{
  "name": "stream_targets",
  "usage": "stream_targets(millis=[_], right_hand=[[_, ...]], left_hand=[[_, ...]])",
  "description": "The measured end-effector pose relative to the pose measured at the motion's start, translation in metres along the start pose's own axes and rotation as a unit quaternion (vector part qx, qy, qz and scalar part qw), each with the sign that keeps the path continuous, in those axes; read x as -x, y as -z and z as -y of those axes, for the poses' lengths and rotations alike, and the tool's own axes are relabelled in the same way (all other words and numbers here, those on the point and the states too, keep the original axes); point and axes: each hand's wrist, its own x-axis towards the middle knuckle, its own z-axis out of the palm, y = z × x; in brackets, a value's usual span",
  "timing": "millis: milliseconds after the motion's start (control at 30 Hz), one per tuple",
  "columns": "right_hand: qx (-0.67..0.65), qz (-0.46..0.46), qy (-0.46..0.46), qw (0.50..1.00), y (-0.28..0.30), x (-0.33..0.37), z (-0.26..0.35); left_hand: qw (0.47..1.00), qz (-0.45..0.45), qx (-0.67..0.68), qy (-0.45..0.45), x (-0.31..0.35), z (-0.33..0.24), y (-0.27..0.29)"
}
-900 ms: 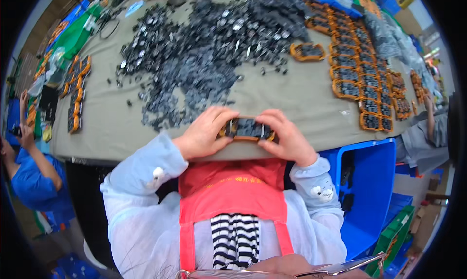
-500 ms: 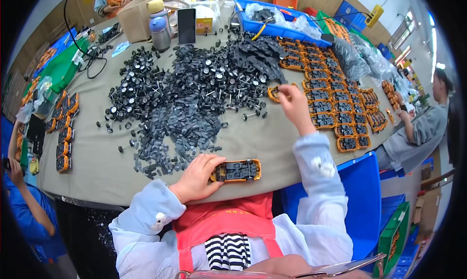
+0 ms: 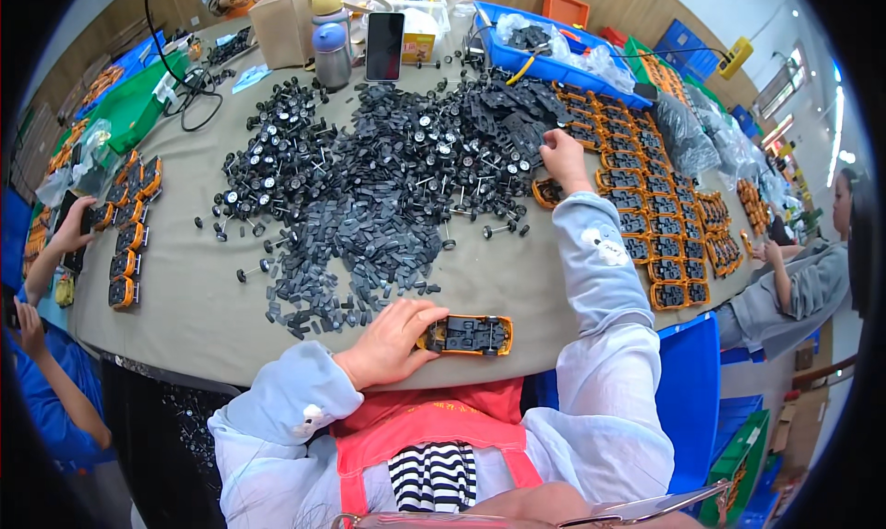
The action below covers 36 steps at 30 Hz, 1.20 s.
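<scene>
My left hand [image 3: 390,344] grips one end of an orange toy car body [image 3: 468,335], which lies upside down with its black inside facing up at the table's near edge. My right hand [image 3: 566,162] is stretched forward, fingers curled in, at the right edge of a heap of flat black plastic plates [image 3: 513,114]. Whether a plate is between those fingertips I cannot make out. A single orange car body [image 3: 546,193] lies just below that hand, partly hidden by it. Black wheels on metal axles [image 3: 286,123] and small black plastic pieces [image 3: 369,243] are heaped mid-table.
Rows of upturned orange car bodies [image 3: 660,210] stand on the right, with a shorter group [image 3: 129,236] at left. A blue bin [image 3: 554,54], a phone [image 3: 384,47] and a bottle [image 3: 332,56] stand at the back. A co-worker's hand [image 3: 74,226] reaches in from the left.
My right hand has moved forward from the single orange car body to the black plates. My left hand keeps its hold. A co-worker's hand has come up beside the left group of car bodies.
</scene>
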Motion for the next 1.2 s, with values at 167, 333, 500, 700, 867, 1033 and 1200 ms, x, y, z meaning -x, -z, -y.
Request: stream_targets(millis=[167, 333, 500, 700, 867, 1033, 1200], right_hand=[[-0.226, 0.013, -0.084, 0.970, 0.004, 0.020, -0.002], [-0.417, -0.098, -0.146, 0.892, 0.060, 0.064, 0.033], [-0.364, 0.051, -0.137, 0.920, 0.122, 0.212, 0.020], [-0.071, 0.038, 0.079, 0.994, 0.105, 0.287, 0.000], [-0.005, 0.040, 0.091, 0.995, 0.090, 0.290, 0.010], [-0.089, 0.037, 0.039, 0.995, 0.090, 0.290, 0.018], [-0.271, 0.156, 0.168, 0.935, 0.141, 0.289, 0.084]], left_hand=[[1.000, -0.002, -0.012, -0.004, 0.002, -0.003, -0.004], [1.000, -0.019, 0.015, 0.004, 0.005, 0.000, -0.004], [0.999, -0.027, 0.021, 0.022, 0.004, 0.003, -0.004], [0.997, -0.022, 0.023, 0.065, 0.006, 0.000, -0.006], [0.996, -0.026, 0.028, 0.081, 0.009, -0.005, -0.011], [0.996, -0.039, 0.032, 0.075, 0.011, -0.004, -0.013], [0.996, -0.039, 0.030, 0.070, 0.010, 0.000, -0.013]])
